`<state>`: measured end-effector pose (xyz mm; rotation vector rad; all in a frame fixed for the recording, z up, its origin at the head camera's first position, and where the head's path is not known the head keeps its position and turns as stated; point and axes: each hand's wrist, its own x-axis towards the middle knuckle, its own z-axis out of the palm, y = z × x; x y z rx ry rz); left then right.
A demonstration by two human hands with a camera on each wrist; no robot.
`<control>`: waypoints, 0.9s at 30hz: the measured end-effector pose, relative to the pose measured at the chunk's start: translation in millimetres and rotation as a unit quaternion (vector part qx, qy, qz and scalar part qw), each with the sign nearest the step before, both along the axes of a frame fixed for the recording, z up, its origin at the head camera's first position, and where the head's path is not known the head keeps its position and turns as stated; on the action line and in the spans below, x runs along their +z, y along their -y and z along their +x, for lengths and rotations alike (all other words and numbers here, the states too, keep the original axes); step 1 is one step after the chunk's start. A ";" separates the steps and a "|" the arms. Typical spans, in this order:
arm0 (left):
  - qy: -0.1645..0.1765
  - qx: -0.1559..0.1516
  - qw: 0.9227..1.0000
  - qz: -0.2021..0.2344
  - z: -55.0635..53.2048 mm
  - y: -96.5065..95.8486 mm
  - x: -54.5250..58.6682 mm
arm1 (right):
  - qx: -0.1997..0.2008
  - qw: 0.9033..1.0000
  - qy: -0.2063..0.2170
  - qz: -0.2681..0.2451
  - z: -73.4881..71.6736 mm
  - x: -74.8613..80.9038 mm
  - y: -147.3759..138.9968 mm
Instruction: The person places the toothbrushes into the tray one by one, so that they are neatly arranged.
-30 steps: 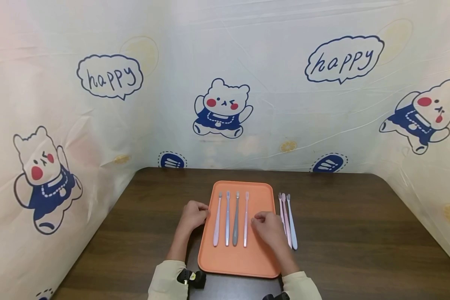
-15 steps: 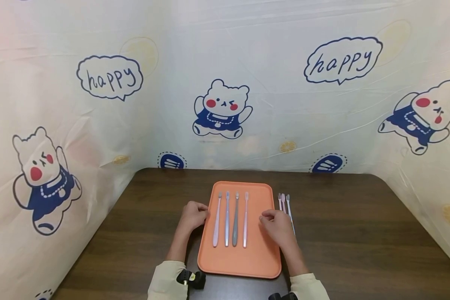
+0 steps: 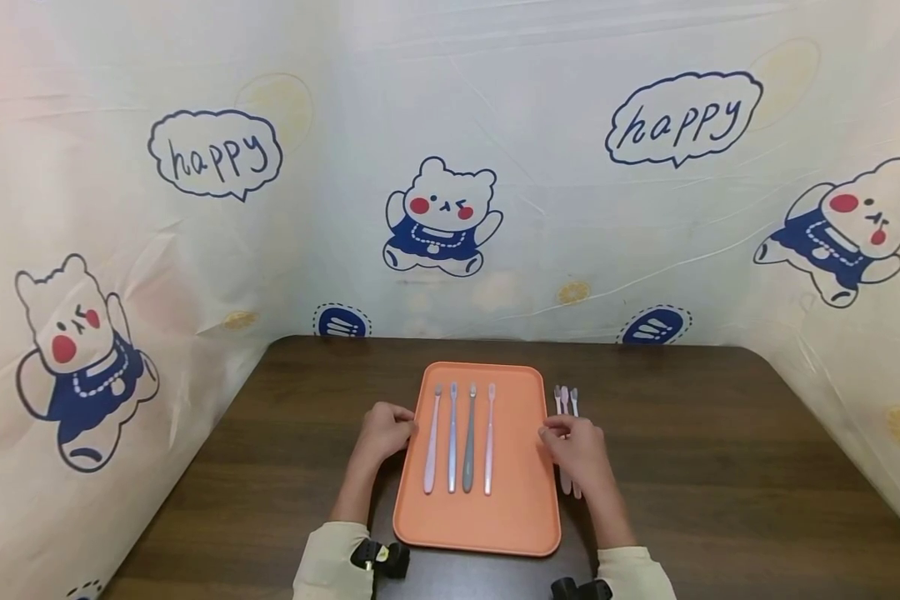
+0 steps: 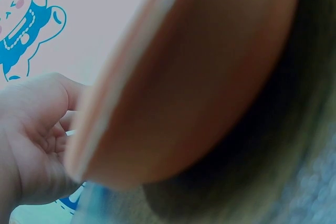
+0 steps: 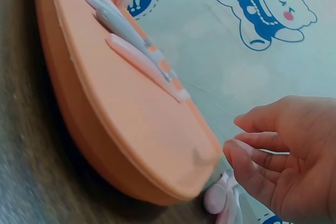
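My left hand (image 3: 385, 429) grips the left rim of an orange tray (image 3: 521, 517), its fingers bent at the edge in the left wrist view. Several toothbrushes lie in a row on the tray, heads away from me: a lilac toothbrush (image 3: 432, 450), a blue toothbrush (image 3: 453, 450), a grey toothbrush (image 3: 468, 450) and, rightmost, a pink toothbrush (image 3: 489, 450). At the tray's right rim, my right hand (image 3: 581, 450) has loosely bent fingers with nothing between them. It partly covers three more toothbrushes (image 3: 565, 402) lying on the table beside the tray.
The dark wooden table (image 3: 720, 467) extends to both sides of the tray. A pale printed curtain (image 3: 540, 225) with bears and "happy" bubbles encloses the back and sides. Black wrist devices sit near the sleeves, such as the left wrist device (image 3: 381, 557).
My right hand has moved rightward, from beside the pink toothbrush over the tray to the right rim, covering more of the three loose toothbrushes. The left hand has stayed at the left rim.
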<state>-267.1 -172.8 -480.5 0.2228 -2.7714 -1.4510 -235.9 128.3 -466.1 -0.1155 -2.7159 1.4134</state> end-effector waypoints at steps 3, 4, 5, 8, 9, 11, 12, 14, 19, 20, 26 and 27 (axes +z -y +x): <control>-0.001 0.000 1.000 -0.001 -0.5 0.4 0.7 | -0.002 1.000 0.011 -0.011 0.2 1.3 -2.6; -0.002 0.000 1.000 -0.002 -0.5 0.5 0.9 | -0.003 1.000 0.012 -0.011 0.4 2.1 -3.3; -0.003 -0.002 1.000 -0.002 -0.5 0.5 0.9 | -0.004 1.000 0.012 -0.009 0.2 2.4 -4.1; 0.001 -0.001 1.000 0.001 -1.0 -0.1 1.6 | -0.007 1.000 0.014 -0.008 0.3 3.4 -6.9; 0.002 -0.002 1.000 0.002 -0.9 -0.3 1.8 | -0.008 1.000 0.016 -0.008 0.3 3.6 -8.0; 0.004 -0.004 1.000 0.002 -1.1 -0.6 1.8 | -0.010 1.000 0.018 -0.003 -0.1 3.4 -10.7; 0.005 -0.003 1.000 0.002 -1.3 -0.8 1.8 | -0.010 1.000 0.018 0.003 -0.4 3.2 -12.3; 0.004 -0.004 1.000 0.002 -1.7 -0.7 1.7 | -0.010 1.000 0.018 0.012 -0.8 3.5 -15.7; 0.003 -0.006 1.000 0.004 -3.4 -0.1 2.6 | -0.010 0.999 0.016 0.032 -1.3 6.7 -24.1; 0.004 -0.006 1.000 0.004 -3.4 0.0 2.6 | -0.011 0.999 0.016 0.033 -1.5 7.1 -25.8; 0.009 -0.006 1.000 0.001 -2.8 0.5 1.1 | -0.020 0.999 0.019 0.042 -4.2 5.4 -38.0; 0.009 -0.007 1.000 0.001 -2.7 0.4 1.5 | -0.021 0.999 0.019 0.043 -4.7 5.0 -40.2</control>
